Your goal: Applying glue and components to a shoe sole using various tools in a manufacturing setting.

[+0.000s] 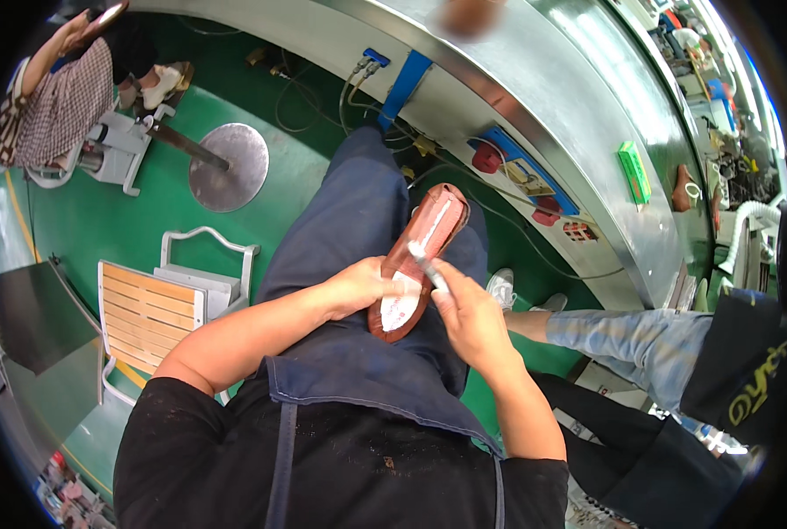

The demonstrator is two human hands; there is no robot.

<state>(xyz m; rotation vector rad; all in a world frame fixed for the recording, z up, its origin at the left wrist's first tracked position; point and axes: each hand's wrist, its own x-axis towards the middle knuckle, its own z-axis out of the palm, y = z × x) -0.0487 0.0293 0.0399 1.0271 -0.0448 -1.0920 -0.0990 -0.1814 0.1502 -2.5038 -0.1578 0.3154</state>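
Observation:
A brown leather shoe lies sole up across my lap, its toe toward me. A white patch covers the forward part of its underside, and a pale strip runs along the middle toward the heel. My left hand grips the shoe's left side, with the thumb over the white patch. In my right hand, closed fingers hold a slim tool with a pale, metallic-looking end. That end meets the shoe's underside near the middle. Its exact kind is not clear, as the fingers cover part of it and the tip is blurred.
A metal workbench runs along the far right, bearing a green box and another brown shoe. Cables hang beneath it. A slatted chair stands left, beside a round metal base. Other people are at the upper left and right.

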